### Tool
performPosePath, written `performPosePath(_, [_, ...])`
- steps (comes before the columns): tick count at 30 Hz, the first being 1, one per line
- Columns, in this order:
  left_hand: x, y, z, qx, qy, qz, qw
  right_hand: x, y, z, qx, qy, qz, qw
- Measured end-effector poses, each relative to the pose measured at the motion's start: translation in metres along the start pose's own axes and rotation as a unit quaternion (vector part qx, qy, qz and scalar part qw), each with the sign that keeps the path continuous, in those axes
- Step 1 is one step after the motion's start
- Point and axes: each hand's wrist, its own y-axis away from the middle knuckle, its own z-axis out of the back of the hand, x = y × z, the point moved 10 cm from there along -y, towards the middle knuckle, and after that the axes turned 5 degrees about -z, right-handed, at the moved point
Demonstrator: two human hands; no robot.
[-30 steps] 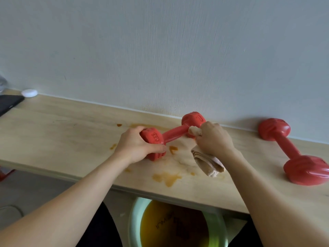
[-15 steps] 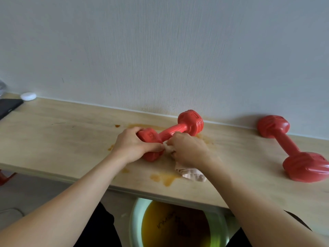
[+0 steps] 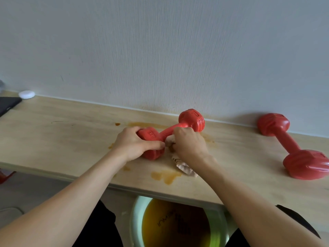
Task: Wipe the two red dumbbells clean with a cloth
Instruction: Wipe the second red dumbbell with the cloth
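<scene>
Here, two glossy red dumbbells lie on the pale wooden shelf point(image 3: 53, 132). The left hand point(image 3: 132, 146) curls round the near dumbbell point(image 3: 178, 130) by its ridged head; the right hand point(image 3: 189, 146) grips a crumpled beige cloth point(image 3: 185, 167) against its handle (orange stains nearby). The far dumbbell point(image 3: 292, 146) lies apart.

Right hand point(image 3: 189, 144) slid with the bunched cloth point(image 3: 185, 167) along the handle of the near dumbbell point(image 3: 173, 133), away from the far head, down toward the end gripped by the left hand point(image 3: 135, 145), cloth tail (earlier dangling clear) now trailing on the table point(image 3: 71, 139).
</scene>
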Motion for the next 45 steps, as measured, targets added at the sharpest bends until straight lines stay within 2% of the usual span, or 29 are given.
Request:
performPosePath(5, [0.002, 0.000, 0.000, -0.006, 0.009, 0.005, 1.000, 0.004, 0.001, 0.001, -0.032, -0.013, 0.006, 0.999])
performPosePath(9, [0.000, 0.000, -0.001, 0.001, 0.015, 0.002, 1.000, 0.006, 0.004, 0.009, -0.046, -0.103, 0.036, 0.993])
performPosePath(12, [0.000, -0.001, 0.000, 0.008, 0.006, 0.004, 1.000, -0.017, 0.000, 0.024, -0.077, -0.197, -0.017, 0.977])
performPosePath(16, [0.001, 0.000, 0.000, 0.014, 0.007, 0.006, 1.000, -0.039, -0.005, 0.039, -0.133, -0.181, -0.061, 0.972])
performPosePath(17, [0.002, -0.001, -0.001, 0.015, 0.007, 0.008, 1.000, -0.037, -0.003, 0.046, -0.152, -0.195, -0.054, 0.967])
performPosePath(19, [0.004, -0.001, -0.001, 0.015, 0.011, 0.014, 1.000, -0.017, 0.003, 0.052, -0.182, -0.188, 0.018, 0.965])
performPosePath(22, [0.006, -0.002, 0.000, 0.011, 0.024, 0.014, 1.000, 0.024, 0.009, 0.026, -0.121, -0.107, 0.130, 0.978])
performPosePath(24, [0.006, -0.002, 0.000, 0.015, 0.028, 0.014, 0.999, 0.029, 0.004, 0.006, -0.071, -0.053, 0.131, 0.987])
performPosePath(28, [0.005, -0.002, 0.002, 0.024, 0.023, 0.014, 0.999, 0.013, -0.009, 0.003, -0.074, 0.016, 0.113, 0.991])
performPosePath(32, [0.006, -0.002, 0.001, 0.024, 0.027, 0.011, 0.999, -0.020, -0.023, 0.018, -0.107, 0.020, 0.048, 0.993])
performPosePath(36, [0.009, -0.003, 0.000, 0.017, 0.040, 0.017, 0.999, 0.020, -0.005, 0.003, -0.058, -0.045, 0.133, 0.988])
performPosePath(38, [0.008, -0.003, 0.000, 0.016, 0.038, 0.011, 0.999, 0.025, -0.004, 0.001, -0.038, -0.070, 0.147, 0.986])
performPosePath(42, [0.007, -0.003, 0.001, 0.022, 0.046, 0.010, 0.999, -0.001, -0.020, 0.007, -0.079, -0.037, 0.119, 0.989])
performPosePath(45, [0.004, -0.002, -0.001, 0.023, 0.038, -0.004, 0.999, -0.026, -0.030, 0.012, -0.096, -0.024, 0.062, 0.993])
